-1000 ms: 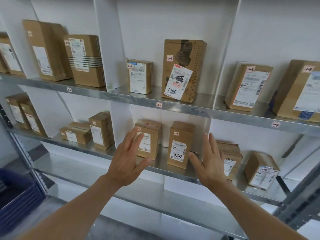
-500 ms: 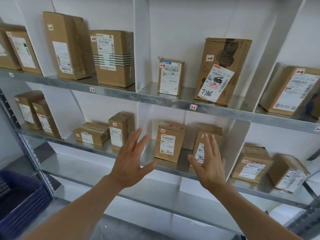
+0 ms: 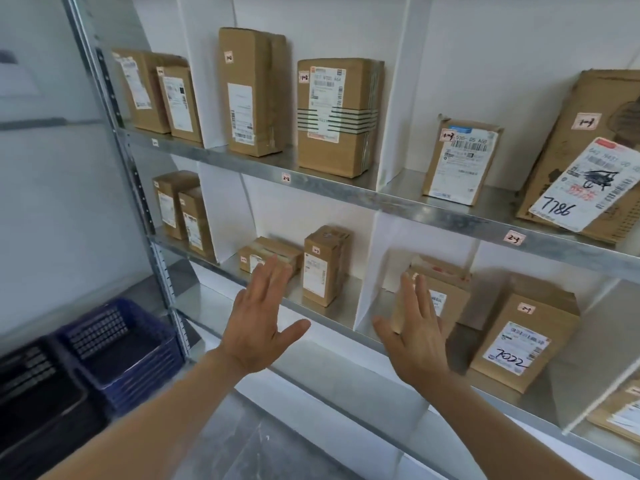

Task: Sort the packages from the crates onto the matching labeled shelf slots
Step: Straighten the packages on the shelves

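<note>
Left grip [image 3: 258, 320] and right grip [image 3: 412, 337] both flat, outstretched, holding nothing, before middle shelf [image 3: 332, 315] | cardboard box [image 3: 519, 341] marked 7022 stands in slot just right of right grip | likely light, stiff; clasp 2 opposite sides, low down | blue crate [image 3: 114, 344] lower left

Cardboard pkgs [image 3: 338, 116], shiny metal shelf [image 3: 332, 188]

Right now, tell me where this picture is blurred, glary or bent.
Head view throughout: motion blur smears the blue crate and black crate at lower left; the upper shelf edge shows pale glare; wide-angle distortion tilts the rack upright; handwriting on the 7022 box and 7786 box reads clearly; left hand and right hand look fairly sharp.
</note>
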A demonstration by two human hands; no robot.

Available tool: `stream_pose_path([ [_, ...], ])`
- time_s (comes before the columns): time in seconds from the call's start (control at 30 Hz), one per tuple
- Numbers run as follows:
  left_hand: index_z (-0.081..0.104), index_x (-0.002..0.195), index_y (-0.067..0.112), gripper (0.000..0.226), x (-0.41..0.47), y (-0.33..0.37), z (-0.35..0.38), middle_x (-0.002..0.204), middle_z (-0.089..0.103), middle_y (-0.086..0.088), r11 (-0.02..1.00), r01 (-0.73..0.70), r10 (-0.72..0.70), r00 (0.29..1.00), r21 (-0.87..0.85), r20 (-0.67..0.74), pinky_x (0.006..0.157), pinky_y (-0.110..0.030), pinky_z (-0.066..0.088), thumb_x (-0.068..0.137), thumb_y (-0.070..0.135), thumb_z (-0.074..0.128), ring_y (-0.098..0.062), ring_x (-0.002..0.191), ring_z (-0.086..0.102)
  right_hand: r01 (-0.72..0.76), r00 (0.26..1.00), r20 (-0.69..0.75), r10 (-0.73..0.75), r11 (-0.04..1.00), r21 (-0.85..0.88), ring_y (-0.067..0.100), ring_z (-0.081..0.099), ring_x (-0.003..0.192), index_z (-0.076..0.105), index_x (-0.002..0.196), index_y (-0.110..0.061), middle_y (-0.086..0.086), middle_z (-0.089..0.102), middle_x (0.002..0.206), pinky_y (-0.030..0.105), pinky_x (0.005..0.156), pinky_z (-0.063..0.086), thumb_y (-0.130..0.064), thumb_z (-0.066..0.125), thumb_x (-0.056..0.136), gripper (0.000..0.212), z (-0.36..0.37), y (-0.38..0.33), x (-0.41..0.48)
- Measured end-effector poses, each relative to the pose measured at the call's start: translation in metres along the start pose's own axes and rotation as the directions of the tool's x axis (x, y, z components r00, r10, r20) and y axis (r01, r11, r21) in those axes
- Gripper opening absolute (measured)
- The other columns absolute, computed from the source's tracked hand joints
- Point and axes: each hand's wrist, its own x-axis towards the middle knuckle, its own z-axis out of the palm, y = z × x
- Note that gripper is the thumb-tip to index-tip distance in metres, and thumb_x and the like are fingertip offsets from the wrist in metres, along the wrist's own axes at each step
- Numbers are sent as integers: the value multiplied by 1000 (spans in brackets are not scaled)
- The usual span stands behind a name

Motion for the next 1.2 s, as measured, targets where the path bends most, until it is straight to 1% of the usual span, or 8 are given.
stream_pose_path([
  [0.13, 4, 158, 37, 87, 3, -24, -18, 168, -7, 11, 998, 51, -50, 999, 46, -18, 116, -60, 29, 87, 86, 21, -23, 156, 5, 78, 994, 73, -79, 997, 11, 19, -12, 160, -15, 161, -42, -12, -24, 169, 59, 126, 5, -85, 11, 79, 95, 30, -18, 26],
  [0.33, -1, 160, 38, 94, 14, -46, -29, 166, -19, 17, 984, 159, -158, 987, 86, -13, 121, -57, 21, 83, 89, 18, -21, 156, -1, 182, 979, 93, -183, 983, 21, 21, -3, 161, -4, 165, -30, -5, -9, 174, 59, 124, 17, -81, 20, 84, 98, 53, -41, 64],
  [0.57, 2, 159, 40, 94, 25, -71, -36, 166, -17, 17, 975, 203, -202, 979, 90, -26, 121, -59, 19, 81, 91, 16, -20, 156, -2, 238, 963, 110, -247, 967, 92, 25, 7, 160, 2, 163, -32, -1, 3, 174, 64, 121, 23, -80, 24, 86, 93, 81, -61, 91],
  [0.73, -1, 157, 44, 89, 33, -108, -34, 162, -22, 23, 977, 192, -190, 981, 90, -21, 121, -58, 15, 84, 90, 19, -19, 156, -3, 211, 973, 86, -216, 975, 72, 25, 12, 159, 3, 161, -33, -1, 9, 173, 58, 114, 29, -77, 32, 88, 90, 110, -71, 110],
  [0.9, -4, 156, 46, 89, 43, -159, -37, 162, -24, 24, 983, 169, -170, 985, 67, 3, 119, -54, 12, 83, 91, 17, -14, 153, -9, 192, 979, 60, -195, 980, 43, 27, 14, 158, -1, 157, -40, -2, 7, 173, 59, 118, 30, -75, 35, 88, 86, 137, -98, 128],
  [1.0, 2, 159, 40, 95, 50, -195, -46, 164, -21, 21, 983, 173, -175, 984, 55, 26, 121, -58, 14, 81, 93, 14, -18, 155, -5, 172, 981, 83, -175, 984, 40, 22, 3, 160, 1, 163, -36, -6, -2, 174, 62, 122, 22, -66, 46, 96, 86, 158, -121, 138],
  [1.1, 4, 160, 37, 97, 55, -235, -61, 165, -19, 19, 983, 174, -176, 983, 57, 45, 120, -62, 19, 82, 92, 14, -20, 156, -2, 120, 986, 115, -121, 993, 14, 23, 0, 161, -2, 165, -32, -6, -10, 174, 61, 124, 15, -62, 45, 99, 86, 182, -149, 145],
  [1.2, 6, 160, 38, 95, 58, -270, -75, 167, -14, 15, 982, 174, -178, 982, 71, 57, 120, -62, 21, 82, 92, 14, -21, 156, -1, 146, 985, 83, -151, 987, 62, 25, 7, 160, 5, 164, -30, -6, 1, 173, 61, 120, 19, -60, 46, 98, 83, 201, -183, 147],
])
